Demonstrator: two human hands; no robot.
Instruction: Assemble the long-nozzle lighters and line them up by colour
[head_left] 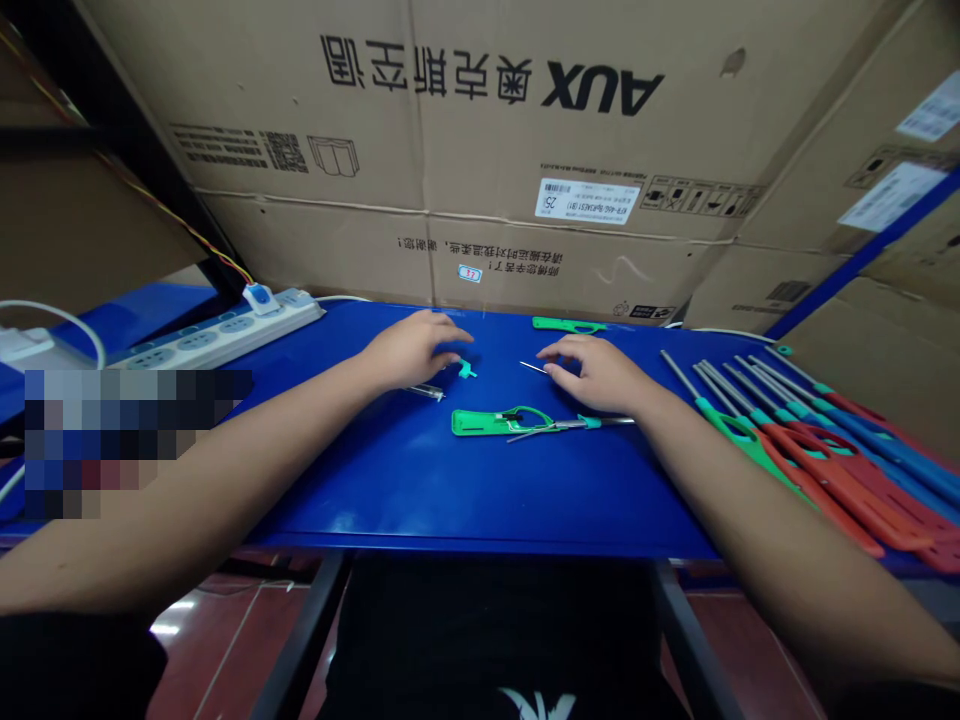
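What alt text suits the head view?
The left hand and right hand rest on a blue tabletop, either side of a small teal plastic piece; a flat green plastic handle lies nearer. At right lie long red, green, blue tools.

2 hands, 2 green handles, 1 small teal piece, 1 white power strip, 1 blue table

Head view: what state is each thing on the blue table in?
Left hand, palm down, open, beside small teal piece.
Right hand, fingers curled at thin metal pin; grip unclear.
Near green handle, lying flat, metal rod at its end.
Power strip, one plug inserted.
Long-handled tools, laid in a row.
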